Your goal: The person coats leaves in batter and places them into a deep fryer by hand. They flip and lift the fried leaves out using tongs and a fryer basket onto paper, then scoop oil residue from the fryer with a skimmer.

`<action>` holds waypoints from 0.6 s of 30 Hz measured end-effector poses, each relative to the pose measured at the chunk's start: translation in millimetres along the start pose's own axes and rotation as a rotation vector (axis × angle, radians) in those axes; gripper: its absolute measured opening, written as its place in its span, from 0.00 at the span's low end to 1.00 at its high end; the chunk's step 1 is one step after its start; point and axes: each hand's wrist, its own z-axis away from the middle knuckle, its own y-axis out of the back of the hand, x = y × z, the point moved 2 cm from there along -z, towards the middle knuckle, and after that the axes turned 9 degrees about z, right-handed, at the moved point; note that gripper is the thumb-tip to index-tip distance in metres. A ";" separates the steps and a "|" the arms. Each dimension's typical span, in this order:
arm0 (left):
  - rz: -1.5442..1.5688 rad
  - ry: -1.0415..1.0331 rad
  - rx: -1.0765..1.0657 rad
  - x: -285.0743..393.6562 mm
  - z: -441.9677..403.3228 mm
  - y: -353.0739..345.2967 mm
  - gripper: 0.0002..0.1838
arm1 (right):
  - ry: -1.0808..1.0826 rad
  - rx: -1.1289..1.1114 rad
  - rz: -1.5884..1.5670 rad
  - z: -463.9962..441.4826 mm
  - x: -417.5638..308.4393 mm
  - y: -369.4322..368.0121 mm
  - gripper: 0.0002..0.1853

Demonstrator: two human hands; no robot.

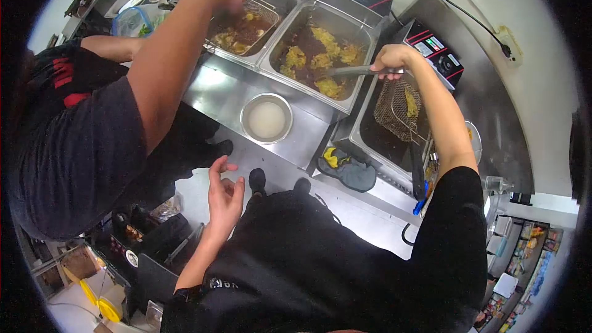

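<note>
Step in hand looks like tending the fritters (329, 88) with the metal tool (353, 70), probably tongs. Starting at the right fingers (386, 60): best to grip well back on the handle, clear of heat and splash. Basket (390, 106) sits just below them, so any pull back this way should pass above its mesh. Farther out, the tool's tip is left of the fingers, low among the fritters in the middle fryer (302, 90); can't tell if it touches one. Slide under a piece, squeeze lightly; the ragged edges would likely break. Farthest fritters, by the back wall, need more reach; go slow, no splashing.

Pose: left fingers (217, 177) apart, loosely curled, empty, near the torso; bowl (287, 115) just beyond them. Right arm (447, 120) stretched forward past the basket, wrist turned left, right fingers clamped around the tool's handle.
</note>
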 end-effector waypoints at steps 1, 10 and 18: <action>0.001 0.004 0.006 -0.6 -1.0 1.2 0.29 | 0.000 -0.050 -0.044 -8.8 6.3 0.0 0.11; -0.030 0.029 -0.015 -6.4 -9.5 -0.4 0.29 | 0.029 -0.038 -0.200 -28.7 23.6 -4.9 0.12; -0.040 0.001 -0.036 -0.3 -11.2 -13.9 0.31 | 0.105 0.091 -0.140 18.7 20.5 7.0 0.10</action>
